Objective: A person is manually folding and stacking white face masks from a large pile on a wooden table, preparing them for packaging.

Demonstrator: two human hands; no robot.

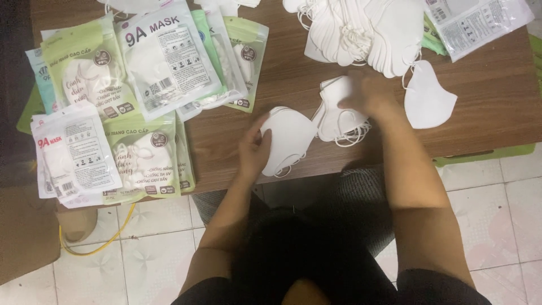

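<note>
We grip a small stack of white face masks (289, 138) edgewise in our left hand (254, 149) to keep them aligned, while our right hand (361, 96) presses flat, fingers closed, on a second stack (339, 121), steadying it on the wooden table (497, 85).

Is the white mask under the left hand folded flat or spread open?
Folded flat: the white mask lies as one flat half-shape under the left hand.

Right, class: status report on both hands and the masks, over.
Left hand holds a white mask. Right hand rests on a small mask stack. Filled packets sit left; loose pile behind.
</note>
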